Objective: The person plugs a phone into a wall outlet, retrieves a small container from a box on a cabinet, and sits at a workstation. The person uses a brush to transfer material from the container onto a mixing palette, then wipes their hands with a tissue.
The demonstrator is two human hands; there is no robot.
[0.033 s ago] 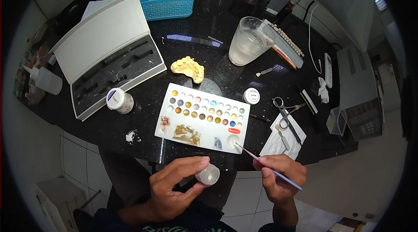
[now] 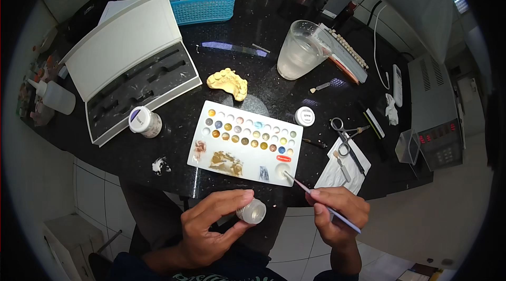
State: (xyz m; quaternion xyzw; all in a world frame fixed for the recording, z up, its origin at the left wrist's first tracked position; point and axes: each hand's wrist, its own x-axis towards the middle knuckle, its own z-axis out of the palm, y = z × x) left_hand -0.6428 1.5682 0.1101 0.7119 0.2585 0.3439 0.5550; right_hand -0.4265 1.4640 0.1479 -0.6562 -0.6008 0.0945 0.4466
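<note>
My left hand [image 2: 216, 223] grips a small clear open jar [image 2: 252, 211] between thumb and fingers, its mouth tilted up, just off the table's front edge. In my right hand [image 2: 340, 215] is a thin brush [image 2: 300, 185] with a pale purple handle, held like a pen. Its tip is at the round well in the lower right corner of a white mixing palette [image 2: 247, 170]. Rows of small wells with coloured pastes fill the palette's upper part, and brown, reddish and blue-grey smears mark its lower part. A white round lid [image 2: 304, 116] lies by its right edge.
A yellowish dental model [image 2: 227, 83] sits behind the palette. An open white case [image 2: 132, 54] and a purple-lidded jar [image 2: 145, 122] stand left; a glass beaker of cloudy liquid [image 2: 300, 51] stands behind. Forceps [image 2: 345, 141] and white tissue [image 2: 334, 175] lie right, near a grey appliance [image 2: 437, 123].
My right hand and the brush have shifted slightly left, the tip staying at the same corner well. The left hand and jar look unmoved. Red digits now show on the appliance.
</note>
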